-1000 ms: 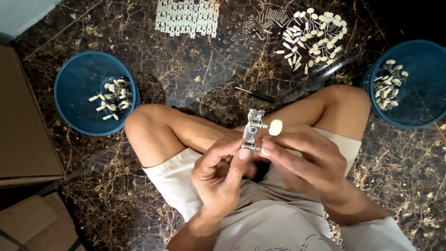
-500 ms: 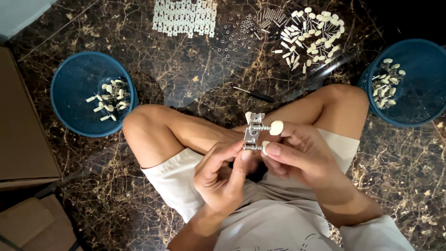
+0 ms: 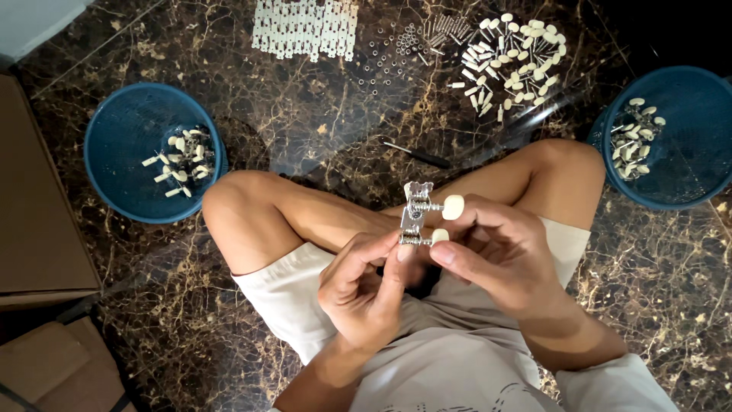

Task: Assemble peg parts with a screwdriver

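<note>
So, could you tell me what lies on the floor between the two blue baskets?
In the head view, the person's bent knees and a dark screwdriver lie between the left basket and right basket.

1. Small bright metal tuner plate with shiny posts [image 3: 414, 214]: polished, reflective; carries two cream plastic knobs [image 3: 453, 207], smooth with a soft sheen.
2. Dark brown marble floor with pale veins [image 3: 305, 114]: polished stone, glossy, with reflections.
3. Round blue plastic basket on the left [image 3: 114, 152]: fine mesh weave, matt.
4. Round blue plastic basket on the right [image 3: 686, 152]: same mesh plastic.
5. Loose heap of cream-knobbed metal pegs [image 3: 515, 61]: smooth plastic heads, shiny shafts.
6. Scatter of small silvery metal washers and screws [image 3: 396, 49]: bright.
7. Pale beige cloth shorts [image 3: 290, 290]: matt woven fabric.
8. Brown cardboard box [image 3: 34, 229]: dull, papery.
</note>
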